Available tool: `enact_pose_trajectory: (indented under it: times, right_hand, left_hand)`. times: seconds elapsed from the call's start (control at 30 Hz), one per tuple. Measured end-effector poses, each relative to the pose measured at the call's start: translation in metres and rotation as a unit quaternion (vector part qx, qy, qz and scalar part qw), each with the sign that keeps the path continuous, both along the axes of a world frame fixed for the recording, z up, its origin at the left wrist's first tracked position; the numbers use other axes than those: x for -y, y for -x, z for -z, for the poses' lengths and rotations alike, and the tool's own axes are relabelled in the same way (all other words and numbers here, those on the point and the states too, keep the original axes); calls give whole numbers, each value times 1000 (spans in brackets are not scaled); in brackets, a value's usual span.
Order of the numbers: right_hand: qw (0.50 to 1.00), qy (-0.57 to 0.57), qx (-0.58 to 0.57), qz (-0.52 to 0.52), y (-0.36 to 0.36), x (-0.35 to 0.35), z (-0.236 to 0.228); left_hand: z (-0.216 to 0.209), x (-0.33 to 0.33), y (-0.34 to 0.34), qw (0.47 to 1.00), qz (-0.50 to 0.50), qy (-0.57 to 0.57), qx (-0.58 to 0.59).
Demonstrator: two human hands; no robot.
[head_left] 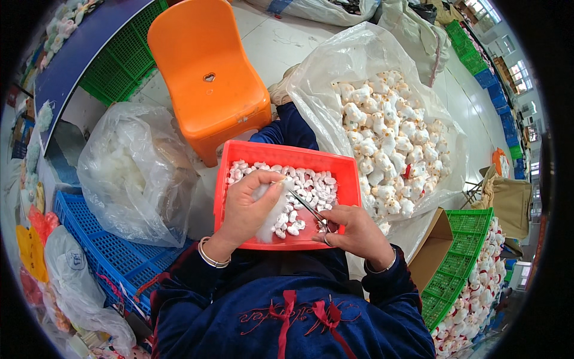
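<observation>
My left hand [258, 200] is closed, thumb and fingers pinching a small white plush piece [287, 182] and a tuft of white stuffing [270, 216] that hangs below the palm. In my right hand [357, 230] are slim metal forceps [307, 205] with finger loops, their tips reaching the pinched piece; whether the jaws are closed is too small to tell. Both hands are over a red plastic tray [353, 179] on my lap. Many small white stuffed pieces [311, 185] lie inside it.
An orange chair [206, 66] stands ahead. At left, a clear bag of stuffing [128, 173] rests by a blue crate [113, 251]. Ahead right is a large clear bag [323, 66] full of white plush toys [388, 137]. A green crate [457, 257] and cardboard box [431, 248] stand at right.
</observation>
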State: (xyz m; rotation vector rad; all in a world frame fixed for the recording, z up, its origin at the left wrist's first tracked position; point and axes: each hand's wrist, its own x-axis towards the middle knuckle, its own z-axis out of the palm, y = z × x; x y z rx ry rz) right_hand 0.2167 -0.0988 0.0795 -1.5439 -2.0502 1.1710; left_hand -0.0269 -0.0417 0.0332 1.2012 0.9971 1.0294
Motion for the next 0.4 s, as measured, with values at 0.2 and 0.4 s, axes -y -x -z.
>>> enact_pose_trajectory:
  times: [0.2,0.4]
  right_hand:
    - [995,92,-36,15,10,-1,-10]
    - [967,109,-210,98,60,19,20]
  left_hand:
    - [7,-1,-3,997,22,-63,-29]
    - [0,0,-24,961,-146,-226,-59]
